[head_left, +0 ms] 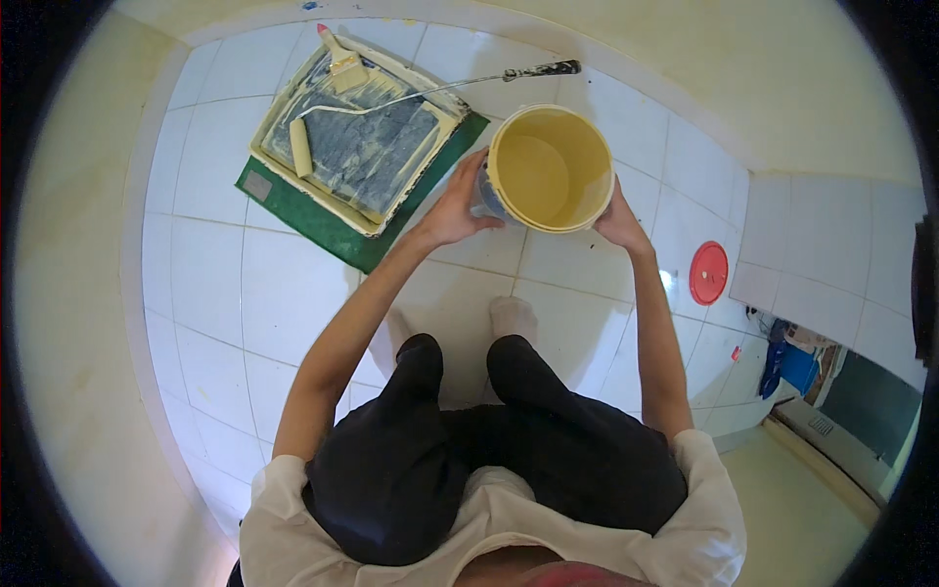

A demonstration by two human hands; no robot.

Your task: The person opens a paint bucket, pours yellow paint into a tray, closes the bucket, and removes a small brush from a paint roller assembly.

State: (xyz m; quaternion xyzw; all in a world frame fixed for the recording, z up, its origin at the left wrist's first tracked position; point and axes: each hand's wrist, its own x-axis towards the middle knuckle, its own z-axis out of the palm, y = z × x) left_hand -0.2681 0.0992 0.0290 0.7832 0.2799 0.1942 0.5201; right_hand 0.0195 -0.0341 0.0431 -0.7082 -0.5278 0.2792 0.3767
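Farthest left of the bucket, on the white tiled floor, lay a green sheet with a grey patch near one corner. On that sheet sat a paint tray, smeared with cream paint, its nearest corner close to the bucket. A roller rested in the tray, its sleeve on the side away from the bucket and its long wire reaching over the rim, so that the dark, paint-spotted handle hung out just beyond the bucket. A brush with a red-tipped handle lay across the tray's far edge, farther from the bucket than the sleeve.

My left hand had its fingers spread against the bucket's left side, and I held it upright with cream colour inside; whether its base touched the floor I cannot tell. My right hand gripped its right side, the fingers partly hidden behind it. Well to the bucket's right lay a round red lid.
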